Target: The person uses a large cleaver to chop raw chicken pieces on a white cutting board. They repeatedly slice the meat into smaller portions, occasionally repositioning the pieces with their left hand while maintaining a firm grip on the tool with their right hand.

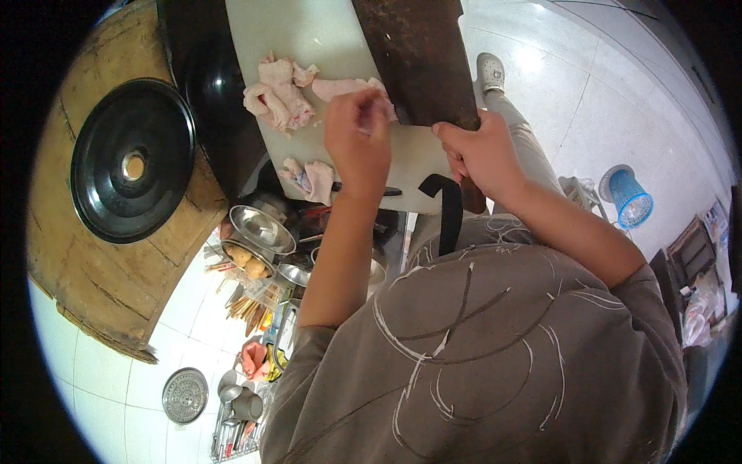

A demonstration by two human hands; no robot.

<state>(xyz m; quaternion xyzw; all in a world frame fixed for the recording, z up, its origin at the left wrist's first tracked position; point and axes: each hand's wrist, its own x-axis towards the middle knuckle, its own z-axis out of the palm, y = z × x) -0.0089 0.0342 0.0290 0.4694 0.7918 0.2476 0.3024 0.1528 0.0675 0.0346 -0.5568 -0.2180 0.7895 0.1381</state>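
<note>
My right hand (pixel 484 148) grips the wooden handle of a large, dark cleaver (pixel 420 58), whose broad blade lies over the right part of a pale cutting board (pixel 307 26). Beside the blade's lower left corner, my left hand (pixel 359 136) is curled at a piece of raw poultry (pixel 342 88); blur hides whether its fingers hold it. More raw poultry pieces (pixel 281 95) lie on the board to the left. A smaller piece (pixel 313 180) rests near the board's lower edge, by a dark, slim tool (pixel 391 191) partly behind my left wrist.
A round black lid (pixel 133 161) lies on a wooden surface (pixel 110 290) at left. Metal bowls (pixel 262 229), one with potato-like items (pixel 246 261), stand below the board. A black strap (pixel 451 217) hangs near the cleaver's handle. A blue basket (pixel 632 200) is at right.
</note>
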